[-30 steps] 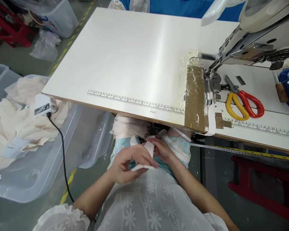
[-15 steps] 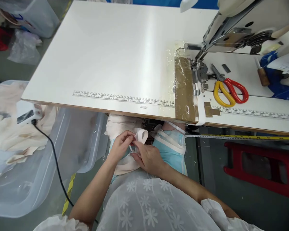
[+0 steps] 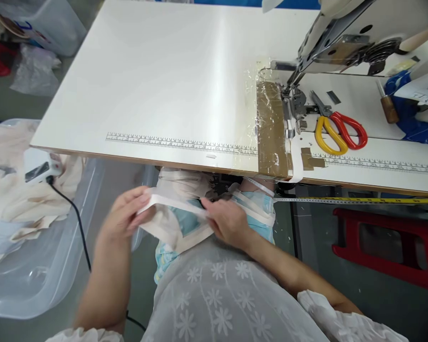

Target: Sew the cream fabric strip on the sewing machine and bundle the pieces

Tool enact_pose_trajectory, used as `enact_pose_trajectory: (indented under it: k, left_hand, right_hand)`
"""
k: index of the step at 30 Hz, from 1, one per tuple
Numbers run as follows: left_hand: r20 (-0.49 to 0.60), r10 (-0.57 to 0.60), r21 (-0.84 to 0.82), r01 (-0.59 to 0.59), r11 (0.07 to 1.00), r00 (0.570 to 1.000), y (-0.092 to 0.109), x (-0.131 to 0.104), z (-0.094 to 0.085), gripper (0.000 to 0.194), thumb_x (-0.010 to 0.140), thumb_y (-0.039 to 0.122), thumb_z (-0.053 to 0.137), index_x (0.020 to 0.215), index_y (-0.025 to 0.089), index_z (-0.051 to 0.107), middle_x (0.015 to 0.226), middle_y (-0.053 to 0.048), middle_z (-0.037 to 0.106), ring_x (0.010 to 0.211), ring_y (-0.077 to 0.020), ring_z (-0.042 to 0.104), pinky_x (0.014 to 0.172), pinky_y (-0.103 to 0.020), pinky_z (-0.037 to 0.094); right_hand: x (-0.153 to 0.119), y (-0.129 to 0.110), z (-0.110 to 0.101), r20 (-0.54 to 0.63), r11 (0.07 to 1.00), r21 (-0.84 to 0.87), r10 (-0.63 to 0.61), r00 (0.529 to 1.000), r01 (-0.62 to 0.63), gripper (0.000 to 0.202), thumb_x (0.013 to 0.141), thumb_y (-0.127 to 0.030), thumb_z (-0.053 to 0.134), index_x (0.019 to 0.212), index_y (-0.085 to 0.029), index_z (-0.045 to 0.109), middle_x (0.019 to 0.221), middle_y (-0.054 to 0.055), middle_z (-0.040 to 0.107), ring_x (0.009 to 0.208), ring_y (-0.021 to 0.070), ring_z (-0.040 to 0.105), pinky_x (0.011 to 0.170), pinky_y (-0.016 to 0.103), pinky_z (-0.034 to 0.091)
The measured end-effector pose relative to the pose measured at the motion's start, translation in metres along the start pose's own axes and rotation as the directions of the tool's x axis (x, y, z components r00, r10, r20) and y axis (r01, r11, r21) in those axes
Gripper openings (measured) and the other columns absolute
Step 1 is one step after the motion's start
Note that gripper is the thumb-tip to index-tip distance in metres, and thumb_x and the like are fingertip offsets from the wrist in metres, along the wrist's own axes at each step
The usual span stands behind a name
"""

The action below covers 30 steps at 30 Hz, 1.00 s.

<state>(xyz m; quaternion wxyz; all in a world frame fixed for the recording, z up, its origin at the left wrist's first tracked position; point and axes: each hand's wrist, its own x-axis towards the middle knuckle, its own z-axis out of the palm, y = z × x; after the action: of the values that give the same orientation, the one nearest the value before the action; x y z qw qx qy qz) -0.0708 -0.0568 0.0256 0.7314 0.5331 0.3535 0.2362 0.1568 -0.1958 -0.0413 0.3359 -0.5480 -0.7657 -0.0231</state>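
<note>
Over my lap, a white elastic band [image 3: 174,201] is stretched between my two hands. My left hand [image 3: 128,211], slightly blurred, pinches one end of it together with the edge of a cream fabric piece [image 3: 164,225]. Closed on the other end is my right hand [image 3: 228,221], its thumb pointing left. The cream fabric hangs below the band and lies partly on my lap. More folded cream fabric [image 3: 183,180] rests on my knees under the table edge.
A white sewing table [image 3: 164,71] with printed rulers spans the front. On it stand a sewing machine [image 3: 328,42] and scissors [image 3: 338,128]. A plastic bin [image 3: 74,237] of cream fabric is at left, with a white device [image 3: 43,166] and cable. A red stool [image 3: 385,247] is at right.
My hands have moved apart, the left one outward to the left. The looped band is now drawn out between them, and the cream fabric is spread open beneath.
</note>
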Motion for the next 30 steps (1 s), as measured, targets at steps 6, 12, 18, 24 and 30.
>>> enact_pose_trajectory:
  k: [6, 12, 18, 24, 30]
  left_hand:
    - [-0.184, 0.270, 0.851, 0.015, 0.525, 0.945, 0.033, -0.004, -0.059, 0.049, 0.083, 0.063, 0.069, 0.060, 0.021, 0.063, 0.050, 0.002, 0.044, 0.047, -0.0119, 0.035, 0.045, -0.026, 0.025]
    - [-0.122, 0.233, 0.941, 0.039, 0.335, 0.965, -0.062, 0.041, -0.091, 0.060, 0.084, 0.073, 0.050, 0.097, 0.018, 0.070, 0.104, -0.015, 0.071, 0.099, -0.0333, 0.063, 0.082, -0.042, 0.052]
    - [-0.272, 0.424, 0.860, 0.020, 0.510, 0.864, -0.093, 0.030, -0.040, 0.050, 0.096, 0.053, 0.048, 0.127, 0.016, 0.060, 0.132, -0.018, 0.063, 0.122, -0.0318, 0.058, 0.099, -0.046, 0.050]
    - [0.170, -0.126, 0.385, 0.052, 0.921, 0.977, -0.108, 0.026, 0.074, 0.041, 0.095, 0.052, 0.052, 0.111, 0.019, 0.068, 0.098, -0.009, 0.075, 0.085, -0.0223, 0.070, 0.079, -0.034, 0.055]
    - [0.234, -0.316, 0.025, 0.319, 0.947, 0.919, -0.138, 0.040, 0.151, 0.052, 0.076, 0.071, 0.066, 0.080, 0.019, 0.066, 0.088, -0.008, 0.070, 0.090, -0.0242, 0.064, 0.080, -0.035, 0.053]
  right_hand:
    - [-0.004, 0.052, 0.003, 0.006, 0.959, -0.230, 0.172, 0.985, -0.166, 0.034, 0.102, -0.015, 0.039, 0.123, -0.017, 0.066, 0.107, 0.011, 0.067, 0.092, 0.0235, 0.059, 0.078, 0.035, 0.046]
    - [-0.042, 0.067, 0.014, 0.328, 0.939, -0.178, 0.339, 0.882, -0.295, 0.038, 0.101, -0.021, 0.041, 0.132, -0.016, 0.062, 0.133, 0.017, 0.059, 0.114, 0.0315, 0.057, 0.092, 0.046, 0.047]
    - [-0.100, 0.075, -0.027, 0.223, 0.817, -0.342, 0.551, 0.804, -0.464, 0.034, 0.103, -0.041, 0.047, 0.110, -0.016, 0.068, 0.103, 0.013, 0.067, 0.096, 0.0303, 0.059, 0.079, 0.040, 0.042]
    - [-0.112, 0.075, -0.031, 0.231, 0.809, -0.307, 0.574, 0.786, -0.500, 0.032, 0.103, -0.032, 0.040, 0.084, -0.019, 0.062, 0.086, 0.008, 0.064, 0.082, 0.0243, 0.060, 0.073, 0.036, 0.037]
    - [-0.086, 0.042, -0.045, 0.101, 0.773, 0.001, 0.632, 0.769, -0.635, 0.025, 0.103, -0.037, 0.047, 0.084, -0.022, 0.056, 0.079, 0.003, 0.062, 0.069, 0.0189, 0.059, 0.062, 0.030, 0.043]
